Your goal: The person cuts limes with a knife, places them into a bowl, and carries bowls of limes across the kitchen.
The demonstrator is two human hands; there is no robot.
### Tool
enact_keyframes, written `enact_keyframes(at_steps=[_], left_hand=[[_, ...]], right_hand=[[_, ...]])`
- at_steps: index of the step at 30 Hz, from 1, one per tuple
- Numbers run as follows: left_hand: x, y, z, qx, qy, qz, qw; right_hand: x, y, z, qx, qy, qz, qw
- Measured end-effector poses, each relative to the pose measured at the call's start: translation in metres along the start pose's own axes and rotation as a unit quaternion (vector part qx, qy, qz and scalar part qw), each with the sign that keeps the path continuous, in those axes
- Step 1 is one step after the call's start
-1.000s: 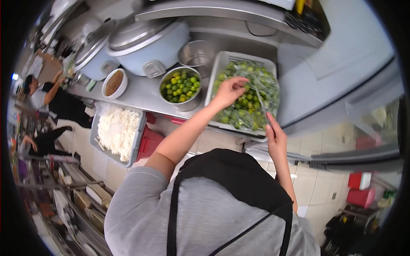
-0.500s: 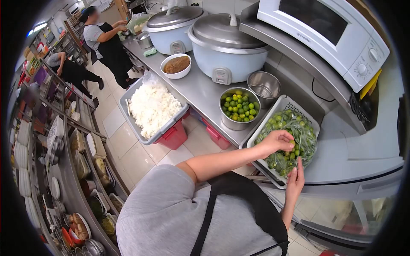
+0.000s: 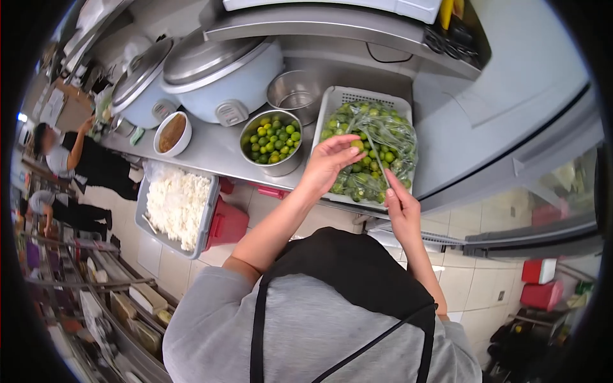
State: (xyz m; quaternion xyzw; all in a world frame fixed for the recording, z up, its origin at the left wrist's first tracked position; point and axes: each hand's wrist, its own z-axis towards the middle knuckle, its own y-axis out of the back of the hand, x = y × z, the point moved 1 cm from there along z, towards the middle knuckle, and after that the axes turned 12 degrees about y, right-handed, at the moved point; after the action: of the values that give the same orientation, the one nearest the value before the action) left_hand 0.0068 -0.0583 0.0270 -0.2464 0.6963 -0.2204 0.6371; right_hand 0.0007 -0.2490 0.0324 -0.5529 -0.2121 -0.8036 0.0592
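Head view: left hand (image 3: 332, 163) pinched, thumb and fingertips closed on one green citrus fruit (image 3: 357, 146). Right hand (image 3: 402, 207) closed on the near end of a thin knife (image 3: 377, 156), index finger stretched along it, blade pointing up and away over the fruit. Hands apart from each other, both over the near part of the white basket (image 3: 329, 102).

Basket sits at right end of the steel worktop (image 3: 214, 150), perforated far wall. In it, loose green citrus (image 3: 367, 169) plus clear plastic bag (image 3: 383, 124) spread over part of the pile. Steel pot (image 3: 273, 167) of green and yellowish citrus just left of basket, by the worktop's front edge. Second steel pot (image 3: 295, 89) behind it, toward back edge. Large blue cooker (image 3: 223, 80) left of the pots, metal lid on; another blue cooker (image 3: 142, 96) further left. White bowl (image 3: 182, 142) with brown contents near front edge, in front of the cookers.

Grey tub (image 3: 207, 214) of white rice-like food off the worktop's front edge, lower, red bin (image 3: 228, 222) beside and under it. Two other people far left: one standing (image 3: 96, 163), one bending (image 3: 64, 209).
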Motion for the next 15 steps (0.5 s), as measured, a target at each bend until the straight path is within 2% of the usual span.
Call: enact_keyframes(at_steps=[2,13,15], left_hand=[[0.0022,0.0016,0.0034,-0.005,0.004,0.006,1.000],[-0.0021,0.0022,0.0035,0.016,-0.021,-0.012,1.000],[-0.0059,-0.0009,0.0009,-0.021,-0.013,-0.013,1.000]], right_hand=[[0.0057,-0.0007,-0.0026,0.027,0.069,-0.036,0.997],[0.0104,-0.0054,-0.0079,0.033,0.036,-0.011,0.999],[0.0099,-0.0050,-0.0066,0.031,0.017,0.004,0.999]])
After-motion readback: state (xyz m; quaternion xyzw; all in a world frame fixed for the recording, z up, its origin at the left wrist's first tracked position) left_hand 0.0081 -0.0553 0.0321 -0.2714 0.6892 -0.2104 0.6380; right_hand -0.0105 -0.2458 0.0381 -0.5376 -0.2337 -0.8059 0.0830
